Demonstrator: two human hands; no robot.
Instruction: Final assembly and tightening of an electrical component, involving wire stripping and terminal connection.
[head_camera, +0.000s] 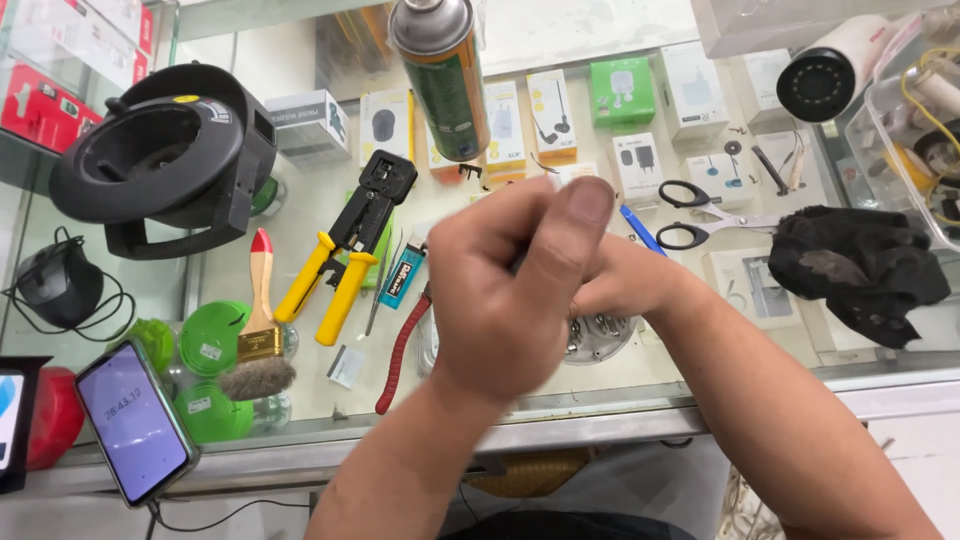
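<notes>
Both hands meet above the glass counter (640, 375), just right of the yellow-handled crimping tool (345, 250). The left hand (515, 290) is curled into a tight fist, thumb raised on top, and hides most of the right hand (625, 285), which is pressed against it from behind; the frame is blurred there. A small dark part seems pinched between them, but what it is cannot be told, nor whether the right hand grips it. Directly beneath the hands, right of the crimping tool, a round clear plate with metal pins (597, 338) lies on the counter. Red-handled pliers (400, 350) lie just right of the crimping tool; the scissors (700, 212) sit farther right. In my judgement the work goes best kept low over the plate, wrists steady, twisting in small turns so nothing drops. Both forearms rise from below, converging, wrists slightly bent.
</notes>
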